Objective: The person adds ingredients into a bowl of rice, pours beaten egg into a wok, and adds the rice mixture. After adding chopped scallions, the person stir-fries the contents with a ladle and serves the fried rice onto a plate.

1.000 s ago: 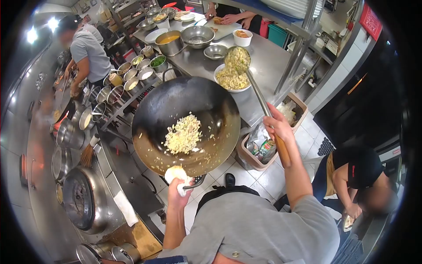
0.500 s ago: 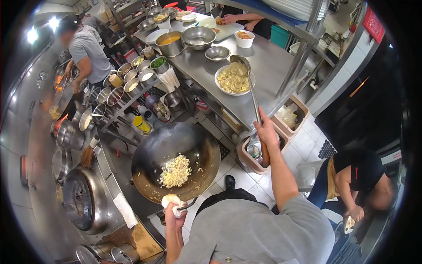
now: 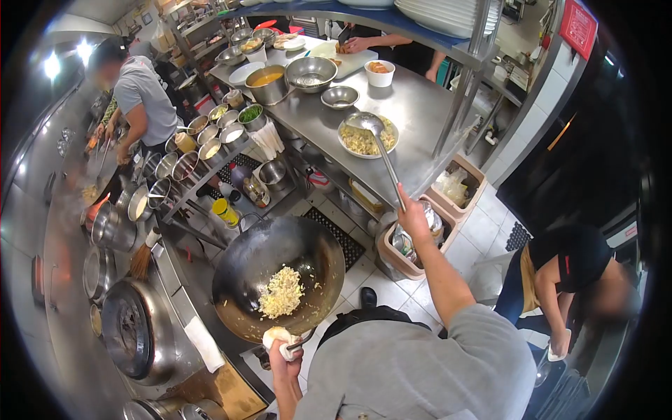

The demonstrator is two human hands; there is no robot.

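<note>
My left hand (image 3: pixel 285 364) is closed around a folded white cloth (image 3: pixel 281 339) on the handle of a large dark wok (image 3: pixel 322 255). The wok is held off the stove, over the floor, with a heap of egg fried rice (image 3: pixel 281 290) inside. My right hand (image 3: pixel 414 218) grips the long handle of a metal ladle (image 3: pixel 386 155). The ladle's head is over a white bowl (image 3: pixel 389 148) of fried rice on the steel counter, seemingly touching the rice. Part of the rice is hidden beneath it.
Steel bowls (image 3: pixel 340 97), a soup pot (image 3: pixel 267 84) and a white tub (image 3: pixel 379 73) stand on the counter (image 3: pixel 420 105). Bins (image 3: pixel 385 255) stand below. A co-worker (image 3: pixel 143 98) cooks at left; another person (image 3: pixel 567 259) bends at right. Someone's hand (image 3: pixel 358 45) works across the counter.
The ladle has come down and left onto the bowl; rice heaped around its head has settled into the bowl. The wok has shifted slightly down in view. The person at right has moved their hands.
</note>
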